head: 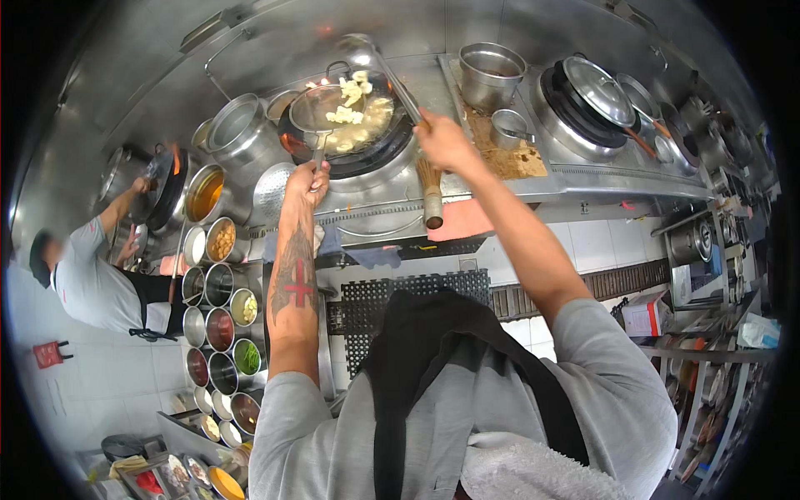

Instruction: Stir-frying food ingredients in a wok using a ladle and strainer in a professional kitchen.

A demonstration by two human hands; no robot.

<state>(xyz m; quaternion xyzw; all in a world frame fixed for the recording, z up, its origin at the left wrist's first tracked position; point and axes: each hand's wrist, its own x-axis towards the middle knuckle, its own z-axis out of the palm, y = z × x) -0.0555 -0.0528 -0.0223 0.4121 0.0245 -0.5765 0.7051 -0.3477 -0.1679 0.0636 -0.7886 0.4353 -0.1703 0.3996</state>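
Note:
My left hand (309, 180) is shut on the handle of a round mesh strainer (310, 112), which sits over the left side of a wok (390, 140). Pale food pieces (354, 89) lie at the strainer's right side and above the wok; whether all of them rest in the mesh I cannot tell. Foaming, yellowish liquid (375, 119) fills part of the wok, and small flames show at its rim. In my right hand (447, 140) is the long handle of a metal ladle (359, 50), its bowl raised beyond the wok's far rim.
A bamboo wok brush (431, 194) and a pink cloth (461, 220) lie at the stove's front edge. Left of the wok are a perforated skimmer (273, 190) and a pot of amber liquid (205, 194). A co-worker (103, 269) handles another wok beside flames at far left.

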